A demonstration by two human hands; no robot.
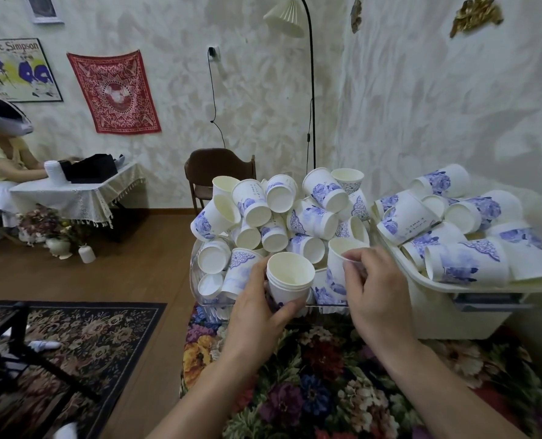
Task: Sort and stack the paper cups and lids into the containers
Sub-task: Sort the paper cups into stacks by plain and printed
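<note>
Both hands occupied at the clear bin's near edge.
Left hand (257,308) grasps nested cups (290,277); right hand (375,296) pinches a single cup's (339,261) rim.

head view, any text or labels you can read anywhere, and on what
"haine Simpson": top of the framed poster on the left wall, its first letters cut off.
Small print low on that poster: too blurred to read.
Small handwritten-style marks on the paper cups, such as this cup: too small to read.
</note>
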